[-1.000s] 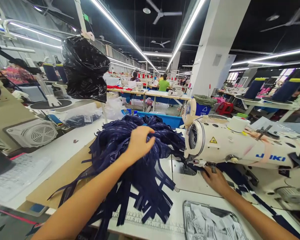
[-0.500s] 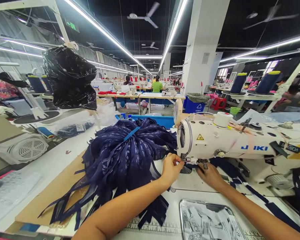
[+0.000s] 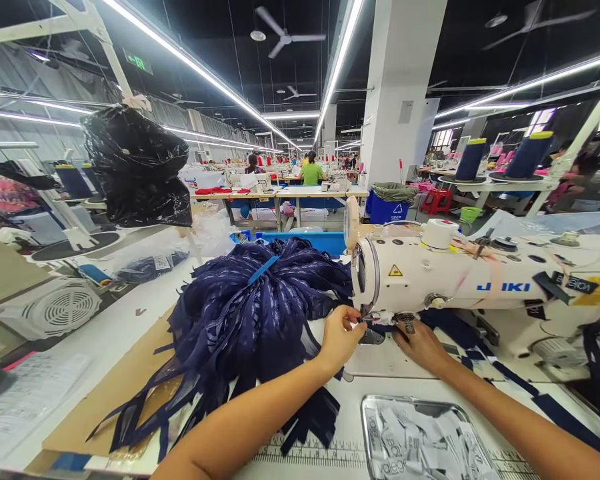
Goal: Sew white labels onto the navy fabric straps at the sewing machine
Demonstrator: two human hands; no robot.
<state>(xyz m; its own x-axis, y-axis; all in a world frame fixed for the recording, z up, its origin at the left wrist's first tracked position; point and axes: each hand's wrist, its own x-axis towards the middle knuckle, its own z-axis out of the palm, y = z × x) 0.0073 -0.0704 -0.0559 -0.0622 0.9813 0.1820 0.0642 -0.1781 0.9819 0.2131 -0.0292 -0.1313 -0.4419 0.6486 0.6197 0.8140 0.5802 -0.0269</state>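
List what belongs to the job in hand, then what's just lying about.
In the job, judging by both hands at the needle:
- JUKI sewing machine
- navy fabric strips
- white labels, perhaps

Apparently just about:
- black plastic bag
- recycling bin
- printed sheets

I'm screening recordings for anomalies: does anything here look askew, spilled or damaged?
No spill is visible. On the sewing machine, the blue brand lettering looks odd: it breaks off mid-word where a pinkish strip crosses it. To its right, a dark label sits tilted.
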